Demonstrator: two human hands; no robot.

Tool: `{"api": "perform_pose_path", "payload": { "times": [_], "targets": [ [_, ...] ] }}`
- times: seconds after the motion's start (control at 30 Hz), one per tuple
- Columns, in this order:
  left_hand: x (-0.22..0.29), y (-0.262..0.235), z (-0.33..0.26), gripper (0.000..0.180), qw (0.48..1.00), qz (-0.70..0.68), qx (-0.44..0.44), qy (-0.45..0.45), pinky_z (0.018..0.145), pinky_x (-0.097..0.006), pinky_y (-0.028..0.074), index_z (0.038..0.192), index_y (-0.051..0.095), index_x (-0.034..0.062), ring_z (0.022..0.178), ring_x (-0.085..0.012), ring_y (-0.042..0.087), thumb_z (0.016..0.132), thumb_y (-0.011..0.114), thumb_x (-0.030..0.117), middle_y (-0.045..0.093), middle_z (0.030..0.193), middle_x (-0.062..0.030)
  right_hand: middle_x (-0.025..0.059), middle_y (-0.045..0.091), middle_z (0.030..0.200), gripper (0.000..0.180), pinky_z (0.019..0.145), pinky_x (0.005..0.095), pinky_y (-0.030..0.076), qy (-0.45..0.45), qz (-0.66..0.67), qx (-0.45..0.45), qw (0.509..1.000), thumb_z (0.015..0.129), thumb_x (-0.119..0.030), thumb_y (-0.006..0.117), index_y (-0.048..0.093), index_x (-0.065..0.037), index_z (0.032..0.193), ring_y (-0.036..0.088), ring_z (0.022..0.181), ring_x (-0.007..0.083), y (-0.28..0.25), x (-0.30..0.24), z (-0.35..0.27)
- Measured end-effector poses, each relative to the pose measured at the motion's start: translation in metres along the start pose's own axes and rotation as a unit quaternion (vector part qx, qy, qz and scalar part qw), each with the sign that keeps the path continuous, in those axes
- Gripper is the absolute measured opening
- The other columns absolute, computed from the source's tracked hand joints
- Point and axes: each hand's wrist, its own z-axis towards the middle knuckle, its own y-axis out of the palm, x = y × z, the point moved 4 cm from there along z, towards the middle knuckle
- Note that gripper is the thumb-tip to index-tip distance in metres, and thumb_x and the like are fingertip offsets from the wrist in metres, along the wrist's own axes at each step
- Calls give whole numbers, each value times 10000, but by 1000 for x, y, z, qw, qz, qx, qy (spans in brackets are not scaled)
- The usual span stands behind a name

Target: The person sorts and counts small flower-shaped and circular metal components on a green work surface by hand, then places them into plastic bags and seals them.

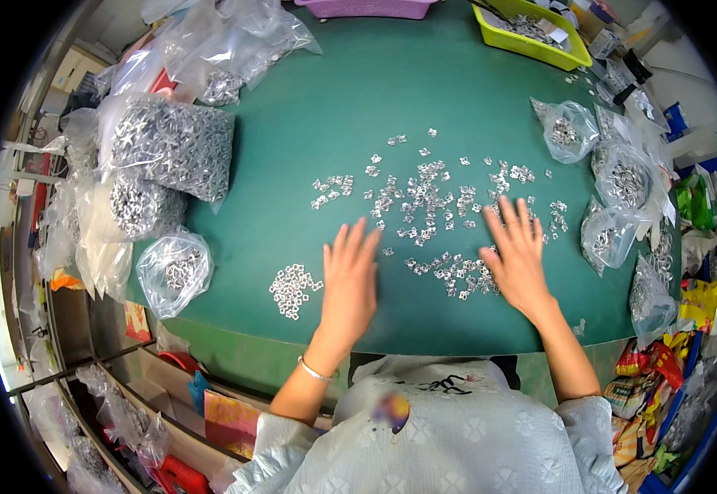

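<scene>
Small silvery metal pieces (426,198) lie scattered over the middle of the green table (358,90). My right hand (516,259) rests among them with its fingers spread, next to a loose cluster of pieces (456,274) on its left. My left hand (350,276) is over the table with fingers stretched out, slightly blurred, and I see nothing held in it. A bangle (315,370) circles my left wrist. Left of that hand sits a tight heap of similar small pieces (293,291). Whether my fingertips press on any piece is too fine to tell.
Large clear bags of metal pieces (169,144) crowd the left edge, with a smaller open bag (175,272) nearer me. Several small bags (622,181) line the right edge. A yellow-green tray (531,49) stands far right, a purple tray (367,8) at the far edge.
</scene>
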Motion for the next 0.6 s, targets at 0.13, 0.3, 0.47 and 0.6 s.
{"api": "perform_pose_path", "payload": {
  "times": [0.13,0.3,0.47,0.6],
  "targets": [
    [16,33,19,542,986,117,-81,81,1040,-640,213,1387,366,67,1365,-416,200,890,552,177,217,1500,-143,129,335,1449,547,1079,543,201,-71,38,-58,995,862,-291,613,445,-100,1347,245,1369,345,4,-19,-6],
    [35,53,9,589,980,94,-96,147,1018,-652,239,1389,367,64,1363,-430,190,878,576,270,218,1497,-158,99,385,1420,490,1080,525,223,-110,115,8,987,870,-240,607,475,-92,1318,296,1349,324,-8,-12,27],
    [33,47,39,557,975,125,-82,162,1010,-660,242,1383,377,70,1361,-422,205,883,568,224,228,1496,-139,96,361,1435,493,1092,502,244,-119,-2,-32,992,879,-262,587,466,-95,1327,291,1350,321,5,-7,40],
    [21,43,45,502,984,106,-66,124,1026,-651,226,1369,391,60,1355,-417,217,900,537,168,251,1488,-135,119,349,1443,518,1091,500,242,-21,51,-24,998,884,-230,575,430,-21,1335,262,1360,344,-1,23,12]
  ]
}}
